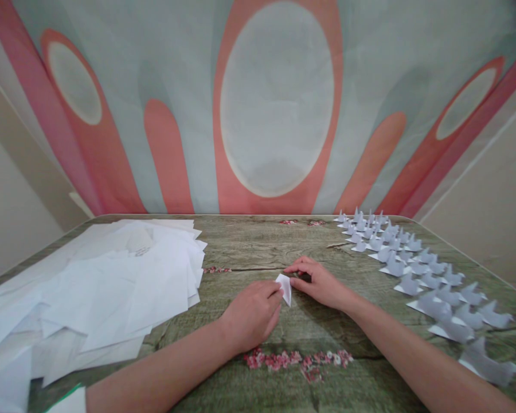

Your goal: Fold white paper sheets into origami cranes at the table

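Note:
A small piece of folded white paper (286, 291), kite-shaped with a pointed lower end, is between my hands at the middle of the table. My left hand (255, 312) grips its left side, fingers curled and pressed together. From the right, my right hand (316, 282) reaches in with index finger and thumb apart. Its thumb tip is at the paper's right edge; whether it touches I cannot tell. The index fingertip lies just beyond the paper's top.
Loose white sheets (155, 287) overlap in a wide pile on the left. Several folded paper birds (430, 304) stand in rows along the right side. The wood-patterned table (249, 246) has pink flower prints. Behind its far edge hangs a patterned backdrop (198, 143).

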`<action>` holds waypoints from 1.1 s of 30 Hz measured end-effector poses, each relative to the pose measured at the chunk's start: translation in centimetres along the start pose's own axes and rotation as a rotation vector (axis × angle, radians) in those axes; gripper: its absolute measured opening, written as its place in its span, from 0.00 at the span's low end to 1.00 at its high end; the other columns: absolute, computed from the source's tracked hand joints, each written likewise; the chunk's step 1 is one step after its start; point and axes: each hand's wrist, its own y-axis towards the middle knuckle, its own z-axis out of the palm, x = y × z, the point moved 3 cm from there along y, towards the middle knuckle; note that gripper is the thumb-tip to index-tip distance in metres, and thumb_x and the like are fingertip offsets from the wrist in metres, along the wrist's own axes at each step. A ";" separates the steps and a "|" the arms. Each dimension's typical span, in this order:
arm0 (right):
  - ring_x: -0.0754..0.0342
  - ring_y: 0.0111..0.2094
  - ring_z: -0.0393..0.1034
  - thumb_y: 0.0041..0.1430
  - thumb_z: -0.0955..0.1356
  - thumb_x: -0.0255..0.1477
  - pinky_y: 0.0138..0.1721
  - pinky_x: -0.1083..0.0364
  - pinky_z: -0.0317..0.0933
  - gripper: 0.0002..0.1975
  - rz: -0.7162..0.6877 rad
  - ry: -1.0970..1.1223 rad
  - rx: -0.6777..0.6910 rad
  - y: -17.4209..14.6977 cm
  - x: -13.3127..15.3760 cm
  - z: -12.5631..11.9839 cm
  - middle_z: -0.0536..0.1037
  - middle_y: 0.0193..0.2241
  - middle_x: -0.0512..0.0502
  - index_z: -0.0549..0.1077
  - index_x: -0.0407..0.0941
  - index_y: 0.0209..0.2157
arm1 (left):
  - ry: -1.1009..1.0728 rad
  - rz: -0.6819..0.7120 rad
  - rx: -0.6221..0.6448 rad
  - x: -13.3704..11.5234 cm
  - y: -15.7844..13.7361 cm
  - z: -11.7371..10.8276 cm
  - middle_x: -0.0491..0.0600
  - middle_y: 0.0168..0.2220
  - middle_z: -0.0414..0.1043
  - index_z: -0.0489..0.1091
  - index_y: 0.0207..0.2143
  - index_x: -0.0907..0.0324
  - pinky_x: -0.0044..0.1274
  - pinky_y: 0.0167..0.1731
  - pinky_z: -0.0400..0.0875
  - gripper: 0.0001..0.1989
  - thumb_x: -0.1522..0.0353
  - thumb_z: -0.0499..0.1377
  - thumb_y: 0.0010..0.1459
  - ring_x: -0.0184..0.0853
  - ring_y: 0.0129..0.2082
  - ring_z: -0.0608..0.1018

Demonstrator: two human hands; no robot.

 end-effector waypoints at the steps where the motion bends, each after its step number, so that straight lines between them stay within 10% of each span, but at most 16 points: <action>1: 0.53 0.37 0.66 0.53 0.67 0.27 0.40 0.53 0.58 0.10 -0.004 -0.005 -0.007 0.0 0.0 0.0 0.72 0.35 0.46 0.75 0.47 0.39 | 0.003 0.000 0.003 0.0 0.0 0.0 0.56 0.45 0.68 0.65 0.46 0.63 0.32 0.49 0.64 0.14 0.71 0.49 0.58 0.39 0.48 0.70; 33: 0.52 0.39 0.63 0.57 0.65 0.29 0.41 0.52 0.57 0.10 -0.151 -0.184 0.042 -0.8 1.6 1.0 0.71 0.37 0.46 0.75 0.51 0.41 | 0.042 -0.048 0.052 0.1 0.3 -0.6 0.53 0.39 0.68 0.64 0.41 0.62 0.33 0.47 0.64 0.10 0.72 0.50 0.56 0.39 0.42 0.69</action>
